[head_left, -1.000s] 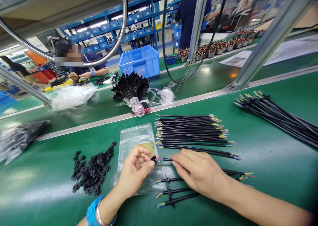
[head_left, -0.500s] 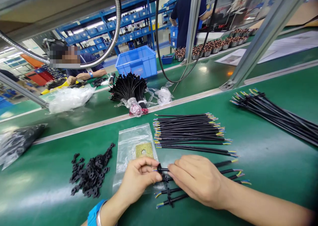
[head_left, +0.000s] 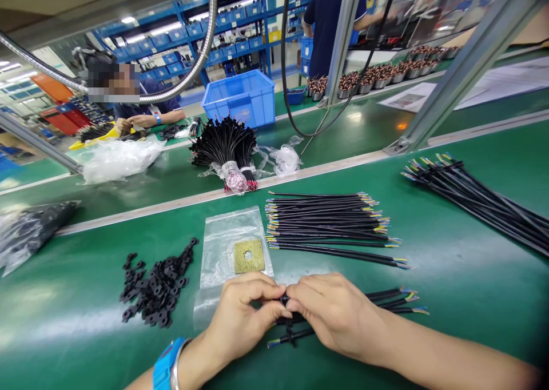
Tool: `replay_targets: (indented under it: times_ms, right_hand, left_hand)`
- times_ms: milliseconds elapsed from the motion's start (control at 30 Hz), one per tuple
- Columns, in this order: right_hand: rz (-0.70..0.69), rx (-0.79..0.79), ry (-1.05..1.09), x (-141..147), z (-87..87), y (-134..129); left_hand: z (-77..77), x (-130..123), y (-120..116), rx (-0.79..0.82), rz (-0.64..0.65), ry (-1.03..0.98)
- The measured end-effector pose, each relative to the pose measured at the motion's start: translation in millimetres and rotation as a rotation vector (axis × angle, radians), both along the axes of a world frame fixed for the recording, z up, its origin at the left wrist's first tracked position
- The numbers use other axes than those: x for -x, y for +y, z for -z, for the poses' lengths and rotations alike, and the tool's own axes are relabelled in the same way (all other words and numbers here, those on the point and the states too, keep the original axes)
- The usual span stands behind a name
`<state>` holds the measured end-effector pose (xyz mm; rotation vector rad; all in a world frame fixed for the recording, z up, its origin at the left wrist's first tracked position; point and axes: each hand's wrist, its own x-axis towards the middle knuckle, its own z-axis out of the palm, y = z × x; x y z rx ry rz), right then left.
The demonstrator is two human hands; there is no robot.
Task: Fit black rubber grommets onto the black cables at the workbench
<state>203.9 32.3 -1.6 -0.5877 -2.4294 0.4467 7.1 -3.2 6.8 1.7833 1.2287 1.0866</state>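
In the head view, lower centre, the left hand (head_left: 249, 310) pinched a small, moulded black clip (head_left: 283, 298), largely hidden by fingertips; the right hand's (head_left: 338, 313) grip clenched beside it, seemingly on a slim black cable. The clip looked light, stiff, best pinched by its edges; the cable, springy, best held by its sheath.

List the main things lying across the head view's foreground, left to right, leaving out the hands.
Clear plastic bag with dark contents, heap of small black parts, flat transparent plastic bag, row of black cables with multicoloured wire ends, slanting bundle of black cables.
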Motion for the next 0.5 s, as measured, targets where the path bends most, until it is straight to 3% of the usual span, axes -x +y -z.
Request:
replay_targets:
  times_ms: [133,367,500]
  right_hand:
    - [-0.009,0.061,-0.057,-2,-5.0,5]
    - [-0.007,0.063,-0.045,0,-1.2,4]
    - [0.021,0.116,-0.135,-2,8.4,9]
  left_hand:
    - [-0.5,2,1,0.021,-0.042,0.013]
    - [6.2,-3,-1,-0.216,0.021,0.071]
    - [-2.9,15,12,-0.103,0.064,0.246]
